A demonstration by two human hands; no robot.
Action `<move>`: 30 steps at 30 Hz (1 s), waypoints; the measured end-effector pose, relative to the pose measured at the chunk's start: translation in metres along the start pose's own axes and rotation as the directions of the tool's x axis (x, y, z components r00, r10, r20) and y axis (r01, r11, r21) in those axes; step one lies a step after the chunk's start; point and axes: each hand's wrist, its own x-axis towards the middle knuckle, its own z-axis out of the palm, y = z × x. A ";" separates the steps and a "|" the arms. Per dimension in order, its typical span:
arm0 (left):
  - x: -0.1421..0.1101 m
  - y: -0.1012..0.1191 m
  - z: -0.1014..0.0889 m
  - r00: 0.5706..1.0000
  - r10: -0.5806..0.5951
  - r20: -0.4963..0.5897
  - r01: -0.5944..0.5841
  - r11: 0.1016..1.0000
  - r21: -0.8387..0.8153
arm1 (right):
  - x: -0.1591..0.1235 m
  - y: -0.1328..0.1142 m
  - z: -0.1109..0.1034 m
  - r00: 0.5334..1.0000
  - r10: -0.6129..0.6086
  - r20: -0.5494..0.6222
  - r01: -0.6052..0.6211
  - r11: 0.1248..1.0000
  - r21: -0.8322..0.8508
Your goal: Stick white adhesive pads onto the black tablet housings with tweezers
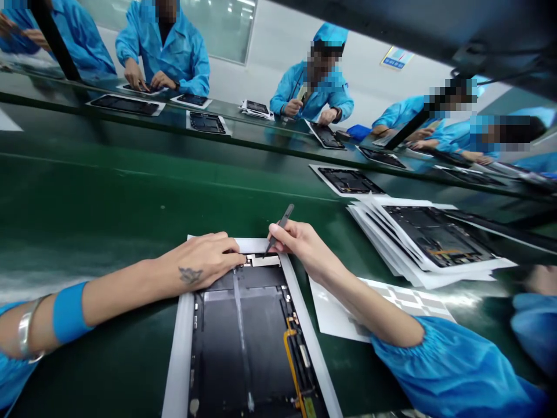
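"What's the right hand (296, 241) got?"

"Its fingers are pinching dark tweezers (282, 223), tip down at the top edge of an open tablet (243, 342)."

"And the left hand (200, 261)?"

"Fingers relaxed, not gripping, lying across that tablet's top end, on the green tabletop (108, 220)."

Left hand (202, 261), right hand (300, 245), close together

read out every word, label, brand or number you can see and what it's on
Wall sign: blue and white, lettering too small and blurred to read.
Open tablet housing: any small print is too small to read.
Tweezers in the right hand: no readable marking.
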 end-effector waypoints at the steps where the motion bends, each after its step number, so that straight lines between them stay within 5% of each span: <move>1: 0.000 0.000 0.000 1.000 0.002 0.000 -0.002 1.000 0.006 | 0.000 0.000 0.000 1.000 -0.001 0.000 0.001 1.000 -0.003; 30: 0.001 0.001 -0.001 1.000 0.028 -0.007 -0.028 0.999 0.044 | 0.000 -0.002 0.002 1.000 -0.024 -0.002 0.024 0.999 -0.037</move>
